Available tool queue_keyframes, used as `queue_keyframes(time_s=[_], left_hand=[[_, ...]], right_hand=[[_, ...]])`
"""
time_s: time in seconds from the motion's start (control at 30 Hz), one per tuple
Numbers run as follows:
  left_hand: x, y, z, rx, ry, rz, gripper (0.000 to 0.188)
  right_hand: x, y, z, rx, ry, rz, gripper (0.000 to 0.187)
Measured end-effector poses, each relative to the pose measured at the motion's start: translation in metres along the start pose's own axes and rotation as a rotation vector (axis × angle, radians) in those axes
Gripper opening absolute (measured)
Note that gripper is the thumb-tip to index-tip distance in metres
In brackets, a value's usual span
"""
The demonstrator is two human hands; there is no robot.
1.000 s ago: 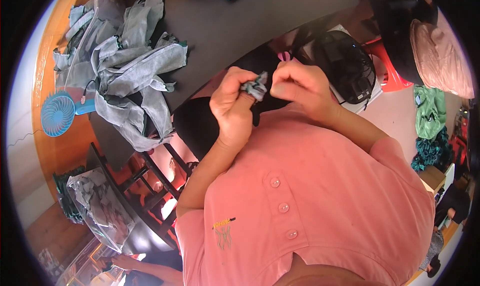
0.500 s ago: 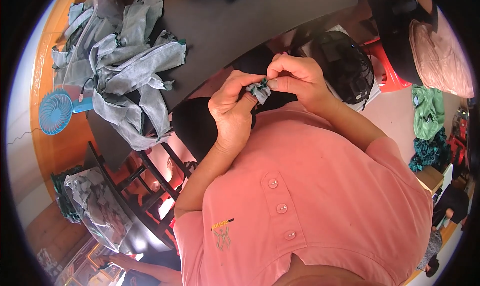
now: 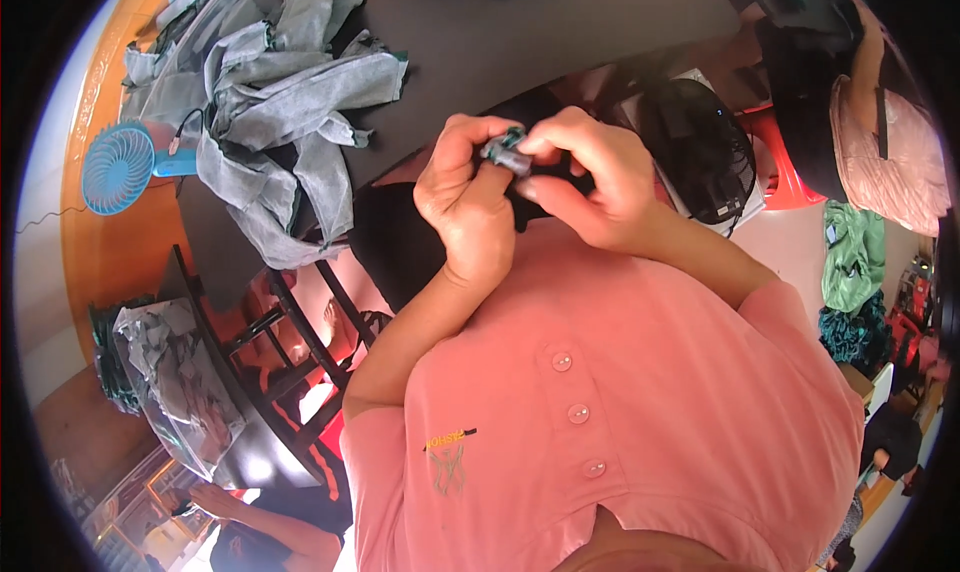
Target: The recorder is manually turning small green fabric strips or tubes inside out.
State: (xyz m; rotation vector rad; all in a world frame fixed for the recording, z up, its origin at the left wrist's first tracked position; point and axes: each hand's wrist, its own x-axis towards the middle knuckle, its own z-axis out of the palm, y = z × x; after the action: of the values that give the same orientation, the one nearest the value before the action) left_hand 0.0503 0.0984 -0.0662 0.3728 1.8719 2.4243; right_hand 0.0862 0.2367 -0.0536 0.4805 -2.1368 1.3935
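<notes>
Small grey-and-green fabric piece (image 3: 505, 152) pinched between both hands, held in front of the chest above the edge of the dark table (image 3: 560, 22). Left hand (image 3: 468, 212) closed around the piece from below, fingers curled, thumb pressed against it. Right hand (image 3: 590, 177) gripping the same piece from the other side, fingertips (image 3: 530, 144) meeting the left thumb over it. Piece mostly covered by the fingers; exact shape not determinable. Both forearms rising from a salmon-pink buttoned shirt (image 3: 610, 412) filling the lower half of the view.

Heap of grey cloth pieces (image 3: 285, 102) lying on the table to the left, well apart from the hands. Small blue fan (image 3: 118, 167) standing just beside that heap, at the orange table border (image 3: 100, 262). Black fan (image 3: 700, 147) with a wire grille on the floor side to the right of the hands, near a red stool (image 3: 780, 177). Clear bag of grey cloth (image 3: 175, 372) at lower left, beside a black metal frame (image 3: 290, 342). Green and teal cloth (image 3: 850, 272) piled at far right. Another person's hand (image 3: 215, 497) visible at the bottom left.
</notes>
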Motion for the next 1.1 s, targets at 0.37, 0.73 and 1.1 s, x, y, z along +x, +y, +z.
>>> queue_keyframes(time_s=[0.37,0.73,1.1], left_hand=[[-0.002,0.018,-0.011,-0.112,0.076,-0.451,0.016],[-0.004,0.022,-0.014,0.093,0.069,-0.319,0.016],[-0.001,0.024,-0.011,-0.019,0.010,-0.388,0.019]], right_hand=[[0.014,0.019,0.011,0.012,0.069,-0.192,0.026],[0.005,0.007,0.021,0.233,0.021,0.127,0.028],[0.023,0.014,0.014,-0.016,0.027,-0.250,0.031]])
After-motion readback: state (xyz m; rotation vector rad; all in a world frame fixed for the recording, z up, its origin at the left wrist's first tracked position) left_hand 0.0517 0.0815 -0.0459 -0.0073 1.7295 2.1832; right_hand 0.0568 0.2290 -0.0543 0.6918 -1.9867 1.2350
